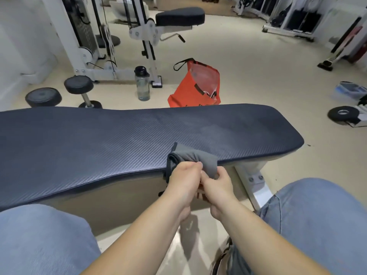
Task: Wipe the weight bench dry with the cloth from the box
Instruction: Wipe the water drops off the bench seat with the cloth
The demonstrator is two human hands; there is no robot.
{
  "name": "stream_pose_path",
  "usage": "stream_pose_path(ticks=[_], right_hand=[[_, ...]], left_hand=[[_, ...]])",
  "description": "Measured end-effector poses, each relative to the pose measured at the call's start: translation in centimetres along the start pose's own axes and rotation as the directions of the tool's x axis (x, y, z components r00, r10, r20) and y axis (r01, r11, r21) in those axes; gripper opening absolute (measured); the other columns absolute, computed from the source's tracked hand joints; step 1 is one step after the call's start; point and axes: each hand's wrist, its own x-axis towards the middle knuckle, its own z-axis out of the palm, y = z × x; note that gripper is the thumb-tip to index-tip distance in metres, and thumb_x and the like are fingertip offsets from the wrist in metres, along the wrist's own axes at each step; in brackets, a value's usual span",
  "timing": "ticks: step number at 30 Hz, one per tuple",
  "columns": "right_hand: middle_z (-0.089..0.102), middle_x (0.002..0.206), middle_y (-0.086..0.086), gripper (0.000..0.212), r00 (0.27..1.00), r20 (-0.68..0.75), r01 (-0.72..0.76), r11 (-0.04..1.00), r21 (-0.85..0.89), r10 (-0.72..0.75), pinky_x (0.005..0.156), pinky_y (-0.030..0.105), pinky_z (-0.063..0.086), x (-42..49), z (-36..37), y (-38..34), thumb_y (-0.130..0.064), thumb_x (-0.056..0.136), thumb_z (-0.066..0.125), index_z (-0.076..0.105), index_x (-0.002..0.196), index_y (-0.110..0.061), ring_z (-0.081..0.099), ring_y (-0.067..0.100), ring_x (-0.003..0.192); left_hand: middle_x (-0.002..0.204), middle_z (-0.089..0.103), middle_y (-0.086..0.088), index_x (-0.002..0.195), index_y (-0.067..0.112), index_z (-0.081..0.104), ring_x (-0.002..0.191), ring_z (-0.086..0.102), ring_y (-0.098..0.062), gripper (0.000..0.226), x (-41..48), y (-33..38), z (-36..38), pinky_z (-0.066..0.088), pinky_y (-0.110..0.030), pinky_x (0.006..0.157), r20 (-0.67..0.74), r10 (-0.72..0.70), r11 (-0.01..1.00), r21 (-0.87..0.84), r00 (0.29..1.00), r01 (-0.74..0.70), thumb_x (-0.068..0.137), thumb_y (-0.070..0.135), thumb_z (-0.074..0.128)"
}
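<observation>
Orange bag (191,94), water bottle (142,84) and dumbbell (83,90) stand on the floor (258,66).

No lettering is legible; dark marks on the orange bag (183,95) are too blurred.

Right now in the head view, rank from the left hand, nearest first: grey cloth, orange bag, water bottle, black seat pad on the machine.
1. grey cloth, gripped by the left hand at the bench's near edge.
2. orange bag, just past the bench, straight ahead.
3. water bottle, farther back, ahead-left.
4. black seat pad, on the white machine, farthest back.
</observation>
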Motion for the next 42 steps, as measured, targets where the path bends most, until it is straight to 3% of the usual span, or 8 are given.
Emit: stream_pose_path(ticks=[4,7,9,14,18,22,29,42], right_hand=[[0.063,0.126,0.019,0.043,0.958,-0.222,-0.051,0.87,0.491,0.181,0.094,0.056,0.058,2.5,-2.1,-0.5,-0.014,0.105,0.056,0.039,0.144,-0.018,0.071,0.037,0.105],[0.054,0.142,0.013,0.052,0.896,-0.344,-0.011,0.788,0.615,0.282,0.089,0.05,0.058,5.7,-5.0,-2.7,-0.022,0.105,0.056,0.031,0.151,-0.025,0.064,0.036,0.115],[0.051,0.145,0.011,0.048,0.835,-0.455,0.027,0.804,0.594,0.308,0.08,0.041,0.057,7.7,-7.2,-3.8,-0.028,0.103,0.057,0.034,0.145,-0.024,0.059,0.031,0.107],[0.044,0.144,0.002,0.04,0.704,-0.633,0.08,0.849,0.523,0.324,0.099,0.047,0.05,11.7,-13.7,-7.8,-0.025,0.094,0.06,0.039,0.128,-0.026,0.051,0.031,0.122],[0.044,0.142,-0.003,0.029,0.68,-0.684,0.111,0.886,0.45,0.263,0.093,0.039,0.048,14.6,-17.8,-10.0,-0.021,0.092,0.058,0.041,0.114,-0.03,0.051,0.029,0.119],[0.041,0.139,0.001,0.033,0.663,-0.745,0.133,0.969,0.209,0.07,0.094,0.034,0.042,17.5,-20.5,-11.1,-0.014,0.097,0.05,0.047,0.129,-0.02,0.048,0.027,0.106],[0.064,0.111,0.01,0.015,0.768,-0.562,0.121,0.931,-0.345,-0.308,0.078,0.034,0.045,22.4,-25.0,-13.8,-0.016,0.092,0.05,0.051,0.106,-0.021,0.057,0.029,0.088],[0.064,0.105,0.01,0.005,0.906,-0.132,0.141,0.581,-0.802,-0.403,0.095,0.044,0.05,34.7,-20.1,-21.4,-0.024,0.096,0.045,0.046,0.099,-0.027,0.059,0.035,0.098]], left_hand=[[0.075,0.069,0.01,0.091,0.017,0.073,0.071,0.061,-0.004,0.016,-0.1,-0.1,1.2,0.041,-0.027,0.067,0.032,0.063,0.987,0.148,0.998,-0.067,0.092,0.023,0.058],[0.095,0.075,0.001,0.091,0.018,0.075,0.092,0.066,-0.02,0.016,0.5,0.2,3.1,0.047,-0.029,0.073,-0.001,0.116,0.969,0.221,0.993,-0.113,0.091,0.023,0.06],[0.102,0.075,-0.002,0.091,0.018,0.074,0.102,0.07,-0.024,0.016,1.1,0.4,4.8,0.049,-0.03,0.075,0.021,0.14,0.953,0.268,0.99,-0.141,0.093,0.023,0.059],[0.092,0.07,0.007,0.094,0.023,0.07,0.083,0.065,-0.015,0.013,3.3,1.8,9.4,0.047,-0.025,0.069,0.148,0.262,0.85,0.433,0.954,-0.3,0.095,0.021,0.058],[0.095,0.068,0.014,0.099,0.027,0.067,0.081,0.064,-0.005,0.01,6.0,3.4,13.0,0.047,-0.018,0.066,0.248,0.388,0.656,0.602,0.888,-0.455,0.095,0.024,0.059],[0.108,0.066,0.003,0.107,0.022,0.069,0.101,0.063,-0.018,0.018,9.5,4.8,15.4,0.051,-0.031,0.09,0.389,0.411,0.366,0.758,0.824,-0.54,0.094,0.022,0.057],[0.116,0.054,-0.002,0.108,0.026,0.069,0.114,0.055,-0.03,0.026,14.7,8.1,17.1,0.051,-0.045,0.094,0.43,0.379,0.011,0.883,0.819,-0.469,0.088,0.023,0.053],[0.097,0.046,0.011,0.083,0.032,0.055,0.098,0.052,-0.017,0.004,18.8,9.4,17.6,0.04,-0.033,0.08,0.382,0.27,0.146,0.891,0.884,-0.43,0.08,0.033,0.053]])
